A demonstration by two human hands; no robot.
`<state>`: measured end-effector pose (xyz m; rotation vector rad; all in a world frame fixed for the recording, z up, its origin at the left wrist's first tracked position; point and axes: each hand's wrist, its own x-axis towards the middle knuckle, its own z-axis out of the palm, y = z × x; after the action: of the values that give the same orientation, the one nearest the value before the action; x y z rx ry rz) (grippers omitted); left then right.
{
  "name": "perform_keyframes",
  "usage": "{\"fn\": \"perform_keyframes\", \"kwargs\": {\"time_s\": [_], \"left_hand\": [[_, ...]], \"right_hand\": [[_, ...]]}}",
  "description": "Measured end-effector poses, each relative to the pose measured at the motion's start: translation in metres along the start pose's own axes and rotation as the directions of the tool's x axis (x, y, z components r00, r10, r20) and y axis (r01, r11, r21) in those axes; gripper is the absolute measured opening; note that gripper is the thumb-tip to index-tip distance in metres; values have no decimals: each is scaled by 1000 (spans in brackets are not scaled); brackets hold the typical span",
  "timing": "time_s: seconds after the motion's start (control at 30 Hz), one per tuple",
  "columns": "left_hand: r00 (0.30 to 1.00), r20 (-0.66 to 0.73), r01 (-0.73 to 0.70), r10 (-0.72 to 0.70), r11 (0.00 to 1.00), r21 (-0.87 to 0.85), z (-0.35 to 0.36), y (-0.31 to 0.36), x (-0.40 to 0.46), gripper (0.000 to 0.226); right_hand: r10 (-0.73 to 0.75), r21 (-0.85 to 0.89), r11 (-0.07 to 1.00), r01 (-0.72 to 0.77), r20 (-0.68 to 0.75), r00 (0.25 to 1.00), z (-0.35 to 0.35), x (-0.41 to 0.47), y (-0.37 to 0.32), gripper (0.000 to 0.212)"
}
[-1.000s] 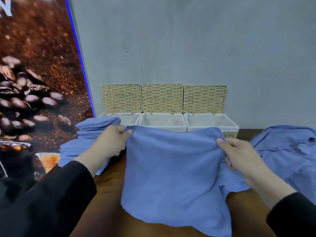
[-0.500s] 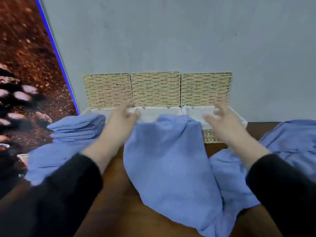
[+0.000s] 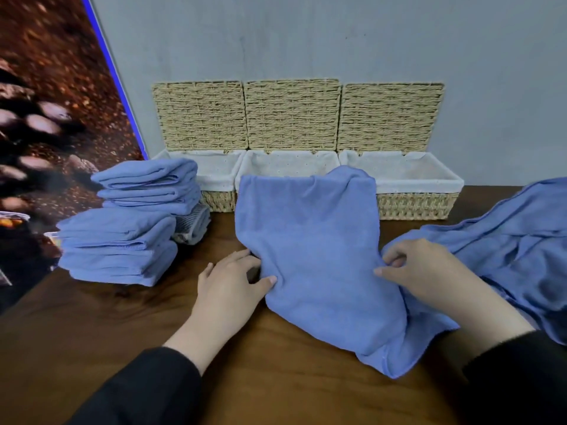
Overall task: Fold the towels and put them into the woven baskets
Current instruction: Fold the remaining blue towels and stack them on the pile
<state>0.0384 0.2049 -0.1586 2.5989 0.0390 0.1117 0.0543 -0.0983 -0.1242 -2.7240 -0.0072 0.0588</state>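
While the blue towel point(image 3: 316, 256) lies folded on the wooden table point(image 3: 122, 326), its far edge draped against the middle basket point(image 3: 288, 162), we pinch its sides — our left hand point(image 3: 228, 286) with thumb on top, our right hand point(image 3: 429, 271) with curled fingers. Folded stacks point(image 3: 129, 237) sit left; loose towels point(image 3: 521, 240) lie right.

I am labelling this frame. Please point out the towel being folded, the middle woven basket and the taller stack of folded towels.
towel being folded point(image 3: 319, 256), head view, centre of its top layer
middle woven basket point(image 3: 291, 116), head view, raised woven lid
taller stack of folded towels point(image 3: 116, 246), head view, front side
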Motion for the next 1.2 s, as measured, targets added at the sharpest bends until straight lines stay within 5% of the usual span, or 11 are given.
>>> {"fn": "perform_keyframes", "kwargs": {"time_s": [0.1,0.17,0.27,0.37,0.53,0.63,0.73,0.8,0.9,1.07,1.2], "left_hand": [[993,-77,-99,89,985,-144,5,8,-3,15],[994,-103,-89,46,876,-474,5,12,-6,19],[997,-14,16,-81,363,-932,-5,20,-7,25],[991,74,71,-114,-36,-997,-32,28,1,32],[987,-134,-119,-85,161,-980,-103,58,34,23],[989,-144,-144,18,205,-968,-126,68,54,29],[970,-243,-188,24,708,-681,-97,45,57,26],[975,-209,-178,82,849,-498,-59,19,44,16],[993,-61,-116,102,941,-316,-19,-10,22,29],[970,89,-207,225,962,-178,-15,-27,22,39],[957,72,-274,280,957,-91,-14,-35,29,10]], "right_hand": [[-52,46,997,54,-43,998,3,-2,-8,15],[-77,208,972,109,-154,985,4,-6,-14,16],[6,576,807,133,-233,972,0,-12,-25,28],[44,924,379,41,-62,997,-11,-17,-46,34],[66,955,259,142,-164,984,-64,0,-87,49],[134,961,239,137,-172,976,-80,33,-83,21],[178,864,498,73,-184,967,-53,39,-63,46],[143,710,700,74,-241,960,-17,23,-54,58],[-35,577,805,142,-192,981,28,-5,-49,22],[-378,186,919,349,160,912,36,-31,-49,34],[-398,58,917,395,56,916,47,-28,-54,15]]}}
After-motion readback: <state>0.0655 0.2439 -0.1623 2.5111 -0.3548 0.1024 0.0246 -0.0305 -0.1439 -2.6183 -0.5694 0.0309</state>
